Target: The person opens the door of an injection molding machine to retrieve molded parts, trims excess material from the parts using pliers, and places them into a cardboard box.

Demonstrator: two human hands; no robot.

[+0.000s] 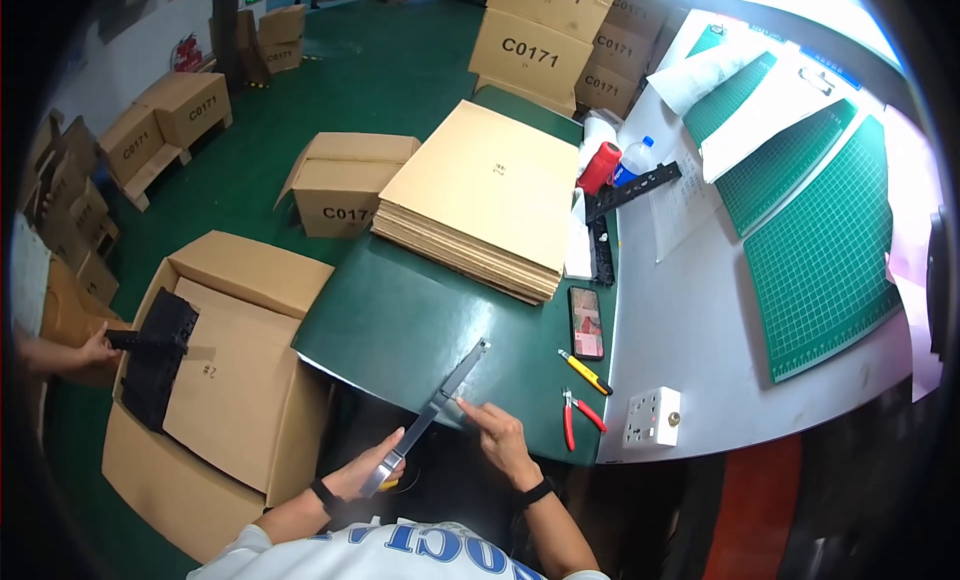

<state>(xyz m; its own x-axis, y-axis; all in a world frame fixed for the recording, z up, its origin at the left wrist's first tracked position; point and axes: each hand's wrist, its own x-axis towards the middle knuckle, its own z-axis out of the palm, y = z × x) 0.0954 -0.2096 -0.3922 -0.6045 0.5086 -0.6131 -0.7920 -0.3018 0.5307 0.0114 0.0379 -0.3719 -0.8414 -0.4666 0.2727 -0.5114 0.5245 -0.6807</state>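
My left hand [372,467] is closed around the lower end of a long, narrow grey strip-like part [432,410], which slants up and to the right. Its far end lies over the green tabletop [400,295]. Something small and yellow shows just under this hand; what it is, I cannot make out. My right hand [503,444] has its index finger stretched out to the middle of the strip, with the other fingers curled and nothing visible in them. Right of it lie red-handled cutting pliers [583,416] and a yellow utility knife [585,372].
Stacked cardboard sheets [480,195] cover the table's far part. A phone [586,322], black strips [632,188] and a bottle [633,162] lie rightward, near a white socket box [652,417]. At left, a co-worker's hand [97,348] holds a black part over an open carton [285,380].
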